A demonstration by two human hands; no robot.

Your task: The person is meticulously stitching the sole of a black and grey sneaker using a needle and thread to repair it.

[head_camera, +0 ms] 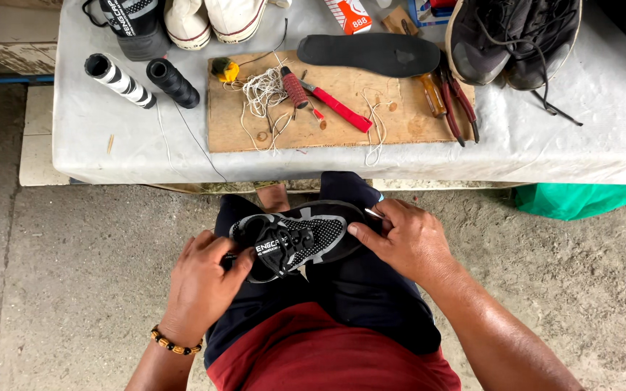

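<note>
We hold a black-and-grey sneaker (302, 239) on our lap. Our left hand (203, 284) has its grip closed round the heel end; our right hand (409, 242) pinches the toe end, below the bench (96, 137).

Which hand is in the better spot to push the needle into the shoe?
Probably the right hand: it pinches a thin pale needle-like tool at the toe of the black sneaker. The left hand is busy gripping the heel end, steadying it on the lap.
</note>
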